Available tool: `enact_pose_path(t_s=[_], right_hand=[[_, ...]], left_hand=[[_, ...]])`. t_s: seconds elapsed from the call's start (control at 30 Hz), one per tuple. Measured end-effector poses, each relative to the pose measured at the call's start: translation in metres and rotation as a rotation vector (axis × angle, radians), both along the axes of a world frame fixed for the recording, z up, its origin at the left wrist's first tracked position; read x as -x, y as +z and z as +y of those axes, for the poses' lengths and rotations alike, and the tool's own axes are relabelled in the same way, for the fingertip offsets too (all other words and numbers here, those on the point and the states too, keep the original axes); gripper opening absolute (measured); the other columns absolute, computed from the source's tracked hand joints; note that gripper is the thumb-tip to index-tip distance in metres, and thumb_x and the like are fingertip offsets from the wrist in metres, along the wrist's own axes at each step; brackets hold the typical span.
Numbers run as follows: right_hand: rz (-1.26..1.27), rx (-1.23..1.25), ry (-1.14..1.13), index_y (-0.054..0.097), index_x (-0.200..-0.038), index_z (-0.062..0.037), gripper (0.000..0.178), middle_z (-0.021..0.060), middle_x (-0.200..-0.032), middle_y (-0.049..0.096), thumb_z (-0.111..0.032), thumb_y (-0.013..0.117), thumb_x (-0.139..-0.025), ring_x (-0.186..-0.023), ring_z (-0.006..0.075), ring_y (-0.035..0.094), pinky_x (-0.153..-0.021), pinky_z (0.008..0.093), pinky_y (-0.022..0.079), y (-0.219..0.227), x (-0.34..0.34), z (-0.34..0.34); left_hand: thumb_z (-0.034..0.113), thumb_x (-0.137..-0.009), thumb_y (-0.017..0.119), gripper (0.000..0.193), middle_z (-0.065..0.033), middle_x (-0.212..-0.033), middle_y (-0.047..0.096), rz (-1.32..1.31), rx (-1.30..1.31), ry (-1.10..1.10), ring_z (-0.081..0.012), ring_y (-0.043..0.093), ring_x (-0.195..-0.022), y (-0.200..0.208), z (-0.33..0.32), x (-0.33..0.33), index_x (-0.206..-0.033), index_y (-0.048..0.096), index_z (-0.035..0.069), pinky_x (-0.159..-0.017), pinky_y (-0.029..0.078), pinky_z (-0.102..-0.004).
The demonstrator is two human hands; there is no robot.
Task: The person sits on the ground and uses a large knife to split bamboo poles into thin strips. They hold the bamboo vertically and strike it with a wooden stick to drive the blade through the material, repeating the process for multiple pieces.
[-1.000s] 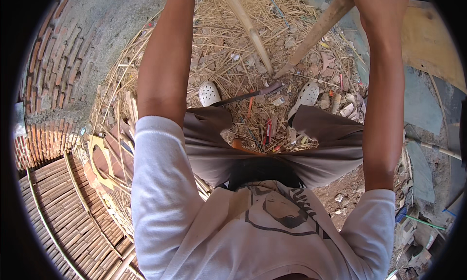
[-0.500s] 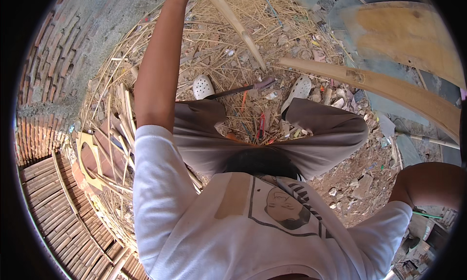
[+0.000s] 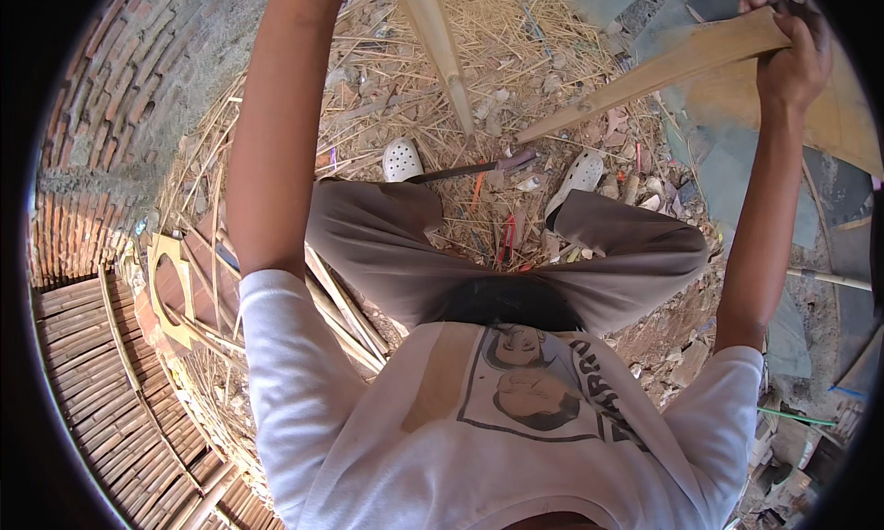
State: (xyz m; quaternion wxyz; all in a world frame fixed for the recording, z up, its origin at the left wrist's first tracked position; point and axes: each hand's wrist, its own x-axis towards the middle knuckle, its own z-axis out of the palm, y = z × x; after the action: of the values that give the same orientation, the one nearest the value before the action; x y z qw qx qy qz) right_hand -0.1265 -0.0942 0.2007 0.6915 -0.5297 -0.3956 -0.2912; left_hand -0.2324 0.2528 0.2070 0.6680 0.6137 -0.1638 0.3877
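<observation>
My right hand (image 3: 799, 58) is at the upper right, closed round the end of a split bamboo strip (image 3: 658, 74). The strip slants down to the left, and its narrow tip is close to the ground between my feet. A second split bamboo strip (image 3: 435, 46) comes down from the top edge, its lower tip near the first one's. My left forearm (image 3: 281, 116) reaches up past the top edge, so my left hand is cut off, and what it holds is hidden. A long-bladed knife (image 3: 511, 161) with a brownish-purple handle lies on the ground, its blade toward my left shoe.
White perforated clogs (image 3: 401, 160) are on my feet, knees spread. Straw and shavings (image 3: 479, 14) cover the ground ahead. Bamboo pieces (image 3: 341, 309) and a cut-out yellow board (image 3: 170, 286) lie left, near a brick wall (image 3: 110, 97). A wide tan panel (image 3: 843, 116) is at the right.
My right arm has swung up and forward, bringing my right hand into view on the bamboo strip. That strip's far end has risen. The other strip has shifted slightly left.
</observation>
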Motion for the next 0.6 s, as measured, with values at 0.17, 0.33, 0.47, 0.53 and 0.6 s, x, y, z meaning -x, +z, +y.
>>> enact_pose_path(t_s=[0.17,0.33,0.47,0.53,0.6], right_hand=[[0.246,-0.016,-0.059,0.052,-0.098,-0.0078,0.011,0.0065,-0.069,0.058,-0.014,0.048,-0.090,-0.059,0.0183,0.058,-0.060,0.0298,0.050,-0.031,-0.009,0.053],[0.242,0.161,0.028,0.051,-0.100,-0.0043,0.015,0.0111,-0.071,0.062,-0.014,0.048,-0.089,-0.061,0.0204,0.061,-0.059,0.0306,0.052,-0.013,-0.010,0.083],[0.264,0.045,0.180,0.053,-0.098,-0.0022,0.015,0.0105,-0.072,0.064,-0.009,0.049,-0.085,-0.063,0.0180,0.062,-0.057,0.0291,0.050,-0.006,-0.018,0.111],[0.230,0.013,0.052,0.055,-0.096,-0.0023,0.014,0.0083,-0.072,0.063,-0.009,0.048,-0.085,-0.064,0.0154,0.061,-0.060,0.0274,0.049,-0.012,-0.029,0.126],[0.137,-0.011,-0.117,0.056,-0.096,-0.0017,0.016,0.0060,-0.076,0.061,-0.009,0.046,-0.086,-0.065,0.0125,0.058,-0.061,0.0253,0.048,-0.020,-0.044,0.143]], left_hand=[[0.058,-0.096,0.051,0.059,-0.0048,-0.064,0.058,0.143,-0.061,-0.040,-0.0129,0.057,-0.054,-0.027,-0.029,-0.027,-0.079,0.061,0.003,-0.052,0.048,-0.0273],[0.056,-0.097,0.051,0.059,-0.0076,-0.072,0.064,0.188,-0.178,-0.116,-0.0144,0.063,-0.066,-0.016,-0.052,-0.062,-0.085,0.065,0.000,-0.062,0.052,-0.0280],[0.051,-0.097,0.056,0.054,-0.0083,-0.093,0.067,0.327,-0.189,-0.323,-0.0156,0.065,-0.089,-0.014,-0.068,-0.087,-0.104,0.066,-0.002,-0.079,0.052,-0.0304],[0.048,-0.097,0.059,0.053,-0.0077,-0.104,0.067,0.362,-0.111,-0.559,-0.0159,0.063,-0.098,-0.025,-0.076,-0.090,-0.114,0.064,-0.002,-0.085,0.051,-0.0319],[0.045,-0.095,0.063,0.051,-0.0061,-0.107,0.066,0.315,-0.187,-0.519,-0.0152,0.062,-0.098,-0.035,-0.077,-0.098,-0.118,0.062,0.000,-0.085,0.050,-0.0312]])
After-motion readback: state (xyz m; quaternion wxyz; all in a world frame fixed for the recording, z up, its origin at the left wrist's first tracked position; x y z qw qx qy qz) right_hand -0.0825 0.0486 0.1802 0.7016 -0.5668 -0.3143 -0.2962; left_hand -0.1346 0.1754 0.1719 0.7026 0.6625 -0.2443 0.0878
